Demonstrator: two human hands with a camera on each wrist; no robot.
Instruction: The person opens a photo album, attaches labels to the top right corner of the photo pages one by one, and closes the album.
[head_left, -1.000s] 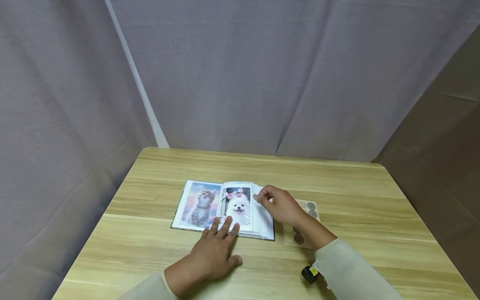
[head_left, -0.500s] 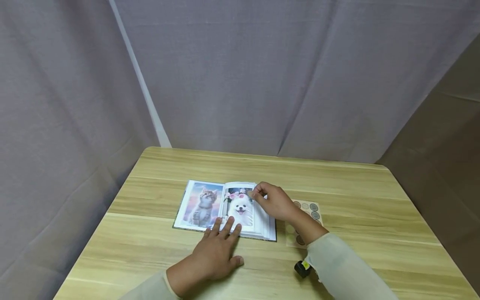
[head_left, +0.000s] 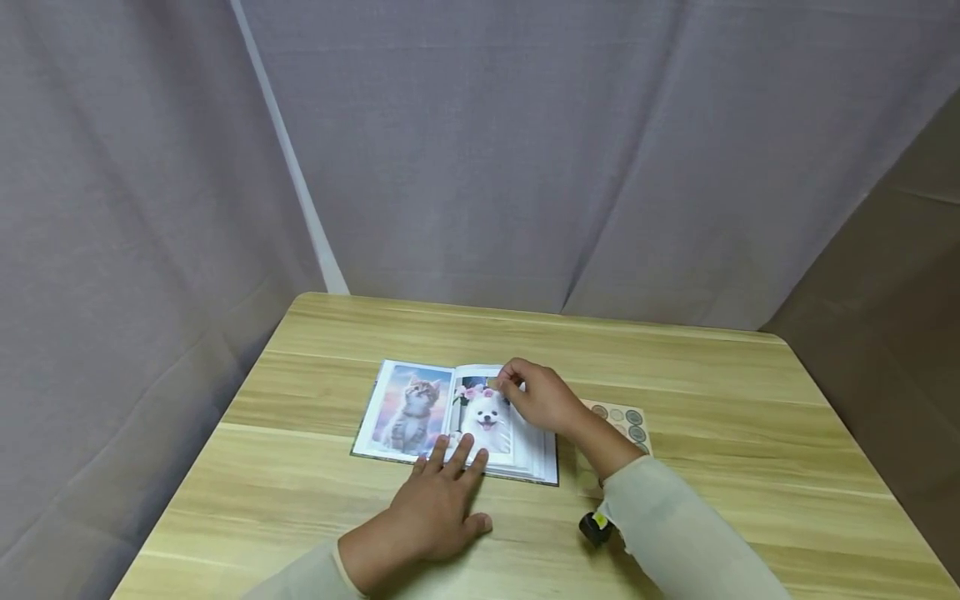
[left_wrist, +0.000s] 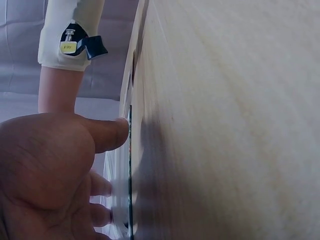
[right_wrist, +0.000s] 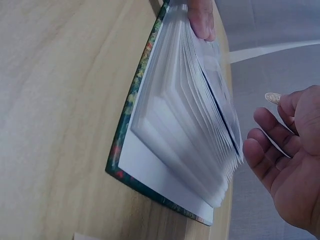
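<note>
A photo album lies open on the table, showing a kitten photo on the left page and a fluffy white dog photo on the right. My left hand is spread with straight fingers, its fingertips resting on the album's near edge by the spine. Between thumb and index finger, my right hand pinches a small round tan sticker with printed markings. It holds the sticker over the top right part of the dog photo; in the right wrist view the other fingers curl loosely beside the fanned pages.
Partly under the right forearm lies a tan sheet of round stickers, right of the album. A black wrist camera hangs from the right sleeve. Grey curtains stand behind the wooden table.
My right hand has moved left with the sticker, from the page's right edge to over the dog photo's top. The left hand has stayed on the album.
</note>
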